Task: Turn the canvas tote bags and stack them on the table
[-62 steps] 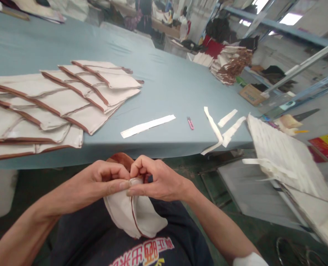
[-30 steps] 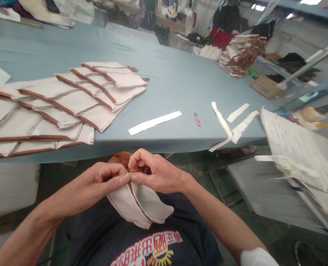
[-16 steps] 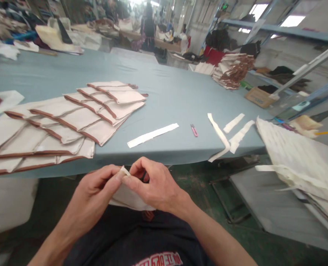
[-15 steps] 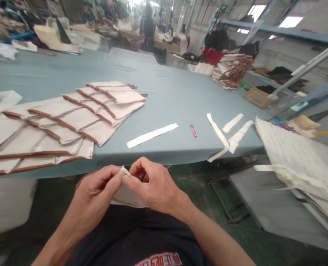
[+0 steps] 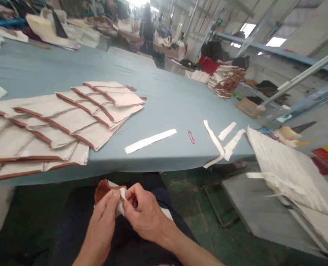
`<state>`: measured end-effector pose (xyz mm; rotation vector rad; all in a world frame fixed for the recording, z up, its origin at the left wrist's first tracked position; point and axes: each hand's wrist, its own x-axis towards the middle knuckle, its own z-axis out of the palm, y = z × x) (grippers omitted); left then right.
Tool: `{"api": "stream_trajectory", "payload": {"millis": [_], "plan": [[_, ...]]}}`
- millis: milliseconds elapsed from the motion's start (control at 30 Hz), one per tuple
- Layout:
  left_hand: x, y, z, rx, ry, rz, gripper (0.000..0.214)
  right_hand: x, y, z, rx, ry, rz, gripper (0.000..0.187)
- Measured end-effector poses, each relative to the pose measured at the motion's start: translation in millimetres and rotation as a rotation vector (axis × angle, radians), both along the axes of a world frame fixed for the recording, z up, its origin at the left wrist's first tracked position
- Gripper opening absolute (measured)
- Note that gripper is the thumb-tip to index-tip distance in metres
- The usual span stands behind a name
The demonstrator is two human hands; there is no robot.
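Two hands on one cream-and-brown fabric piece (image 5: 102, 190), held over the lap (image 5: 72, 225), just off the table (image 5: 164, 111). Left hand (image 5: 104, 210) pinches its edge; right hand (image 5: 145, 212) pinches just beside. Step looks like working that edge by fingertip; next move probably calls for both pinches firm. Pink thread snips (image 5: 191, 137) lie apart on table.

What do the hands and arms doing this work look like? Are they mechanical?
No, they're human. The left hand and right hand are ungloved. The visible forearms show no sleeves, watch or bracelet. Dark clothing covers the lap.
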<state>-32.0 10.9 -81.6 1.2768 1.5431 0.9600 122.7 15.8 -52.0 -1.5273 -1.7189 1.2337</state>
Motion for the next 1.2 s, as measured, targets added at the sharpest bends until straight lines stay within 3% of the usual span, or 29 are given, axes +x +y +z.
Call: {"api": "stream_trajectory", "payload": {"millis": [100, 167, 233, 300, 367, 467, 533, 600, 800, 967, 1200], "plan": [[-2, -4, -4.2, 0.005, -0.003, 0.02, 0.044, -1, 1, -7.1, -0.009, 0.028, 0.031, 0.015], [-6, -5, -2.4, 0.028, 0.014, 0.035, 0.043, 5, 12, -1.7, 0.025, 0.018, 0.083, 0.008], [-9, -5, -0.1, 0.053, 0.036, 0.052, 0.045, 12, 34, 9.2, 0.135, -0.069, 0.044, 0.003], [-10, -3, 1.5, 0.073, 0.05, 0.051, 0.047, 16, 63, 20.5, 0.265, -0.237, -0.07, 0.012], [-10, 0, 2.7, 0.089, 0.054, 0.034, 0.045, 14, 93, 27.1, 0.331, -0.418, -0.093, 0.019], [-8, 6, 5.2, 0.109, 0.051, 0.004, 0.044, 5, 130, 23.1, 0.334, -0.663, -0.042, 0.031], [-8, 10, 7.1, 0.122, 0.052, -0.004, 0.045, -1, 143, 13.9, 0.318, -0.723, 0.0, 0.027], [-10, 13, 8.2, 0.133, 0.058, 0.001, 0.046, -3, 149, 4.3, 0.312, -0.726, 0.022, 0.019], [-15, 33, 6.6, 0.141, 0.084, 0.042, 0.045, 10, 152, -6.3, 0.296, -0.666, 0.0, 0.025], [-8, 65, 14.6, 0.069, 0.132, 0.101, 0.032, 21, 153, -6.5, 0.269, -0.564, -0.021, 0.029], [10, 115, 12.1, -0.018, 0.068, -0.004, 0.048, 29, 144, -15.5, 0.252, -0.397, -0.028, 0.027]]}}
